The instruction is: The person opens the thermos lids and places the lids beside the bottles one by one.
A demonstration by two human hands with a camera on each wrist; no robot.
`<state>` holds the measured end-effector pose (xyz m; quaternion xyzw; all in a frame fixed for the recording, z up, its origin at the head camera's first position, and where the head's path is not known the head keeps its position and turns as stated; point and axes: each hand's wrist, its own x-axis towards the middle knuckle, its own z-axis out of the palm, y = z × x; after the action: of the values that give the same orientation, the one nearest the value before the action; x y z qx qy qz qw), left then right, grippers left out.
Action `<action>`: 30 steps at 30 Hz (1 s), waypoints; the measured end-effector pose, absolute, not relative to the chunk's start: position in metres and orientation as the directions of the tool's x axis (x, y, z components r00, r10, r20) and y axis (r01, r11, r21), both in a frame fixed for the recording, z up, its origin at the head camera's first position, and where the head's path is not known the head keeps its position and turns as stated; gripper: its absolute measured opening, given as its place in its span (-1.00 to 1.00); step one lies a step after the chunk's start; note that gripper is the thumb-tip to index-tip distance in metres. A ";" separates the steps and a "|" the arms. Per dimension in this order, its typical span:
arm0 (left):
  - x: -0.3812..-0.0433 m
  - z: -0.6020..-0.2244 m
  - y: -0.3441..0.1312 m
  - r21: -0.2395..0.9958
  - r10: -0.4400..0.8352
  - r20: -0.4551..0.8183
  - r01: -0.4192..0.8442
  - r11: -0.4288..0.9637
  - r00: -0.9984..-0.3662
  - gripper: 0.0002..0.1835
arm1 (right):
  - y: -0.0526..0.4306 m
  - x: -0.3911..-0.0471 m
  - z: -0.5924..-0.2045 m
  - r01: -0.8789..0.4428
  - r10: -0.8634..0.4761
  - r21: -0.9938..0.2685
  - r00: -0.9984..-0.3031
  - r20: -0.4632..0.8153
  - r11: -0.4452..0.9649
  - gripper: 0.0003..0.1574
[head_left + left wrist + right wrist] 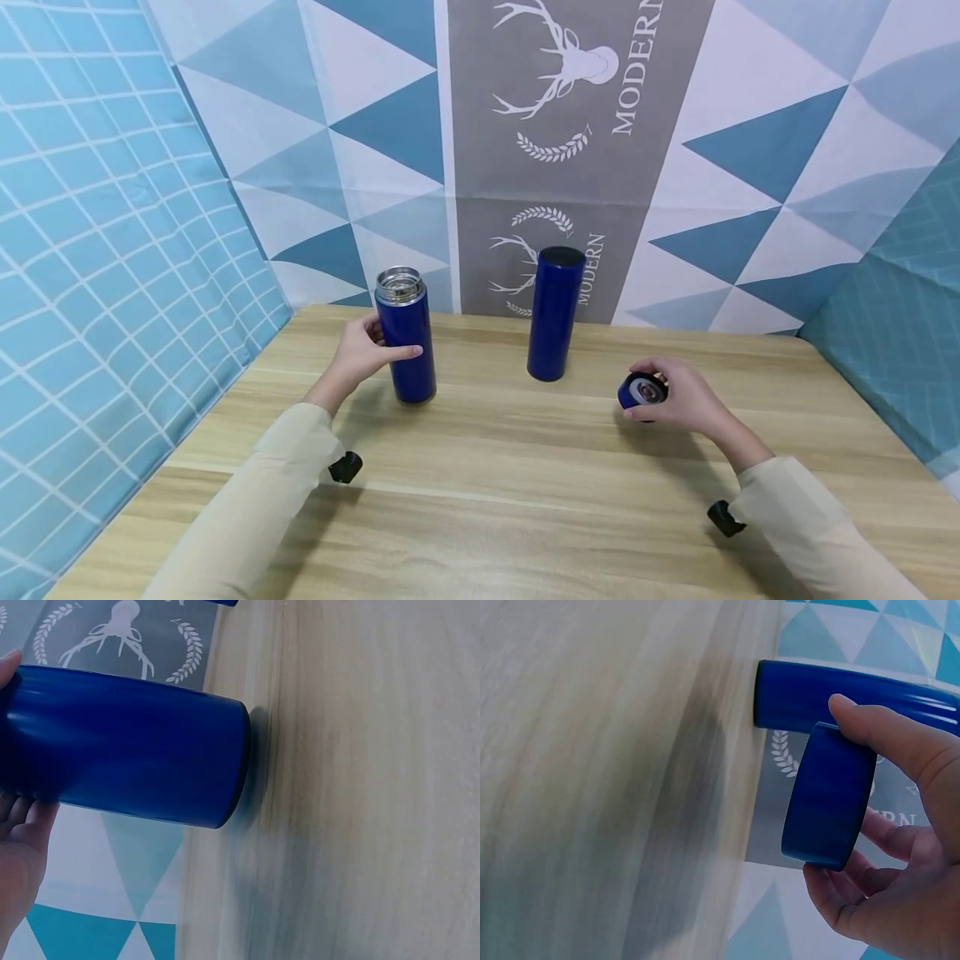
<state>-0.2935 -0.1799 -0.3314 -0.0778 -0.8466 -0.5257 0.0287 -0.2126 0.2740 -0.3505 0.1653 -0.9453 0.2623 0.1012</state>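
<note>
My left hand (362, 350) grips an uncapped blue thermos (408, 354) round its body, thumb across the front. Its steel mouth (400, 285) shows at the top, and the bottle stands upright, its base close to the wood in the left wrist view. On the right, my right hand (681, 396) pinches a blue thermos lid (829, 796) between thumb and fingers, holding it above the table. The lid's inner side faces up toward the head camera. A second blue thermos (555, 317) with a dark top stands upright between the two hands, touched by neither.
The wood-grain table (487, 500) reaches back to a wall covering (570, 167) printed with triangles and deer heads. Blue gridded cloth (97, 250) hangs at the left, teal cloth (892, 333) at the right. Black wrist devices (346, 467) sit at both sleeves.
</note>
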 end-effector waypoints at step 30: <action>-0.289 -0.338 -0.186 0.880 0.153 0.103 0.161 0.446 -0.983 -0.14 | 0.276 -0.222 -0.362 -0.319 -0.288 -0.413 -0.948 0.136 0.853 -0.23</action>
<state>-0.2892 -0.1856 -0.3382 -0.0923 -0.8504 -0.5180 0.0041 -0.2224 0.2759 -0.3625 0.1577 -0.9620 0.2204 0.0347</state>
